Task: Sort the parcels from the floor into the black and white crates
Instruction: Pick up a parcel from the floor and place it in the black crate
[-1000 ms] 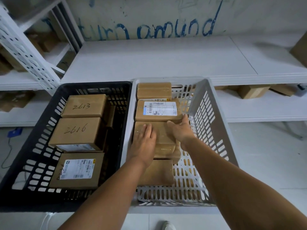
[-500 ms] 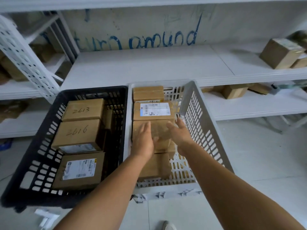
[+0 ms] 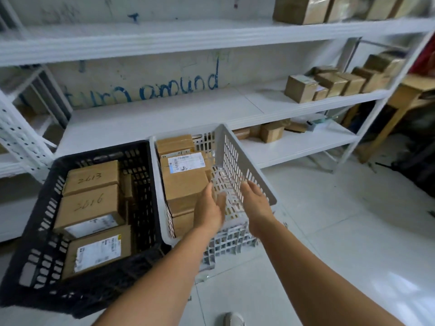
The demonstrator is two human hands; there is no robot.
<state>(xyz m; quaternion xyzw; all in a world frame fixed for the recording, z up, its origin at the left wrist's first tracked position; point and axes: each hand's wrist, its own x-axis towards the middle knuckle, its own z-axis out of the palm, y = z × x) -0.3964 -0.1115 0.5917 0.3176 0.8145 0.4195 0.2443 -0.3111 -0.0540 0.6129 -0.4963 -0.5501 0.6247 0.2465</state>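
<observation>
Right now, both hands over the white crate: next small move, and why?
Probably draw both hands back and turn to fetch another parcel from the floor. Left hand and right hand are open, holding nothing, above the white crate, whose parcels lie stacked along its left side.

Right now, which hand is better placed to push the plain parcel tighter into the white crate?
Left, probably. The left hand hangs open right beside the plain parcel in the white crate; the right hand hangs open farther off, near the crate's right wall.

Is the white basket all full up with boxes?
No. The white crate has parcels only along its left side; its right half shows bare floor.
</observation>
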